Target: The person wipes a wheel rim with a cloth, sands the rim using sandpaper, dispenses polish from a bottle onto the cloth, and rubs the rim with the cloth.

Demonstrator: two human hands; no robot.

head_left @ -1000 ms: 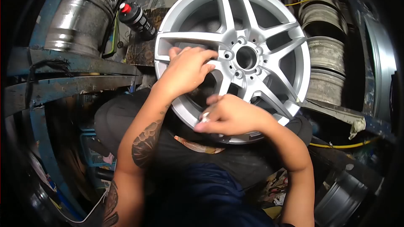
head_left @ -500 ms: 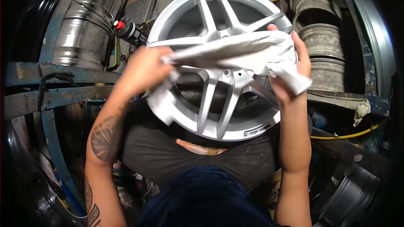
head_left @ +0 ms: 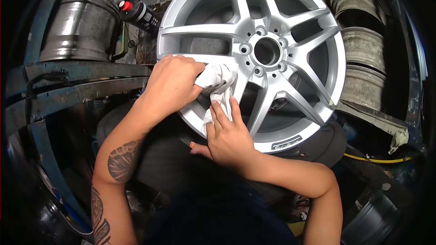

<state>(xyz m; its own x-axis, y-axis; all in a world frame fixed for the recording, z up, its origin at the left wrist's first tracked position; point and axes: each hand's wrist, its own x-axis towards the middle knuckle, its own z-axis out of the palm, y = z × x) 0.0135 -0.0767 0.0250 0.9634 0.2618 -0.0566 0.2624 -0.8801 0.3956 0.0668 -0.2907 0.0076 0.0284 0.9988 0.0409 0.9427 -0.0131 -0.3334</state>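
A silver alloy wheel rim [head_left: 265, 103] rests over my lap, its face up, with double spokes and an open center hole. At the rim's near left, my left hand [head_left: 175, 81] is closed on a crumpled white cloth [head_left: 219, 76]. The cloth bunches over a spoke and trails down toward the rim's lower edge. My right hand [head_left: 229, 143] lies with fingers stretched over the lower end of the cloth, thumb spread away. Part of the spoke under the cloth is hidden. Near the lower edge, the rim carries a small dark label [head_left: 287, 142].
A black bottle with a red cap [head_left: 138, 14] stands left of the rim. Worn metal barrels [head_left: 84, 22] are at the left, and stacked wheels [head_left: 362, 47] at the right. A blue metal frame [head_left: 86, 81] runs along the left side. A yellow hose [head_left: 377, 159] lies lower right.
The cloth, stretched between both hands above the rim, is now bunched on its lower left part. My right hand has come across leftward and down. The rim sits slightly more to the right in view.
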